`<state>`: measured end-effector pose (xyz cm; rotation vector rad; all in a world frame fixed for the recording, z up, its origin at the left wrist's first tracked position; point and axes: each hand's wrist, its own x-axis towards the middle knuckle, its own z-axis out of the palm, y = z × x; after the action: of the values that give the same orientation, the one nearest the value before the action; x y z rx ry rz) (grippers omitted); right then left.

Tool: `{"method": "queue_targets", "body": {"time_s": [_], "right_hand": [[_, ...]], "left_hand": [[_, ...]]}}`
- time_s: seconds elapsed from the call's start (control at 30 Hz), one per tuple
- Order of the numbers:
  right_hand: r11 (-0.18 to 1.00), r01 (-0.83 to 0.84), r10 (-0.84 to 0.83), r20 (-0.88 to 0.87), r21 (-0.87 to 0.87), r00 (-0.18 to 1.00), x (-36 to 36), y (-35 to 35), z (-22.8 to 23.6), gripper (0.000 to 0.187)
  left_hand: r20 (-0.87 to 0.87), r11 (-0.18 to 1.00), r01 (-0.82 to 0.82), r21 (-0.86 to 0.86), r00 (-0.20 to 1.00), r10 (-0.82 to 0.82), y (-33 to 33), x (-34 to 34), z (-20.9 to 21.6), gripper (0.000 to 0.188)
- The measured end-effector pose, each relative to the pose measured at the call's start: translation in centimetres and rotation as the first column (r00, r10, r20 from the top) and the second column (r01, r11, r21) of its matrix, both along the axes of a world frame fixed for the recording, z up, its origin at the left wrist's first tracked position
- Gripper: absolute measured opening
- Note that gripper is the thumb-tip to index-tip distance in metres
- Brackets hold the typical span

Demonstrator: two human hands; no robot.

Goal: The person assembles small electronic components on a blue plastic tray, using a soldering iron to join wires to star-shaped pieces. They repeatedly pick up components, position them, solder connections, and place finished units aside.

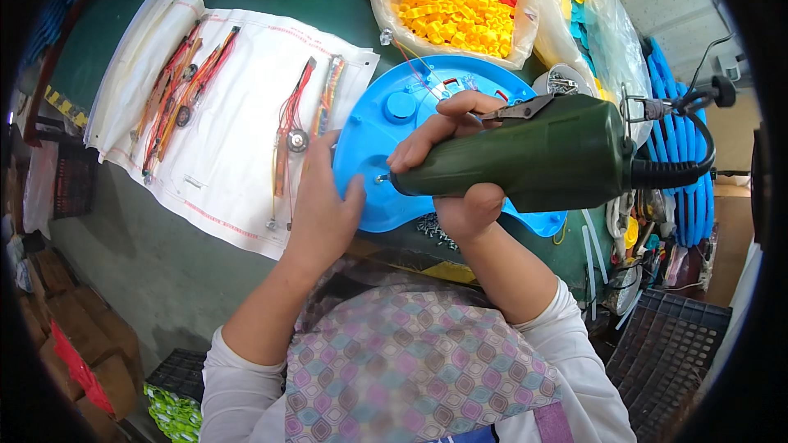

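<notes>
A green electric screwdriver [525,152] lies almost level in my right hand [460,135], its black cable running off to the right. My right fingers wrap around its front part, with the thumb underneath. The bit points left and meets a small round spot in the blue plastic shell [400,217], which lies on the table. At the shell's left edge, my left hand [320,205] grips the rim between thumb and fingers. Thin wires and small red parts show inside the shell's far half; the screwdriver hides some of it.
White sheeting [234,123] at the left bears bundles of coloured wires [176,98]. Beyond the shell stands a clear bag of yellow plastic parts [451,4]. A cup of screws [562,80] sits to its right. Loose screws [435,231] lie by the table's near edge.
</notes>
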<state>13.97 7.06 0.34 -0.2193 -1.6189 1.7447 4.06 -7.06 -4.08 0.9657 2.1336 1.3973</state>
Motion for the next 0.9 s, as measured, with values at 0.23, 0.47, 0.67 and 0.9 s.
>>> {"method": "queue_targets", "body": {"time_s": [0.23,0.47,0.67,0.9], "right_hand": [[1.0,0.003,-0.002,0.026,-0.027,1.0,-0.2,-0.6,0.5,0.096],[0.996,-0.081,0.083,0.072,-0.027,0.994,-0.4,-0.1,-0.3,0.088],[0.958,-0.28,0.285,0.16,-0.054,0.945,-1.3,0.8,0.6,0.1],[0.997,-0.018,0.012,-0.078,-0.078,0.997,1.0,1.5,1.7,0.114]], "left_hand": [[0.024,1.0,-0.009,-0.008,1.0,0.009,0.0,0.0,-0.1,0.056],[0.037,1.0,-0.024,-0.001,0.999,0.024,0.2,0.2,-0.1,0.055],[-0.03,1.0,-0.016,-0.012,0.999,0.016,0.0,0.3,0.2,0.054],[-0.358,0.999,-0.045,-0.015,0.933,0.037,-0.1,0.1,-0.4,0.058]]}}
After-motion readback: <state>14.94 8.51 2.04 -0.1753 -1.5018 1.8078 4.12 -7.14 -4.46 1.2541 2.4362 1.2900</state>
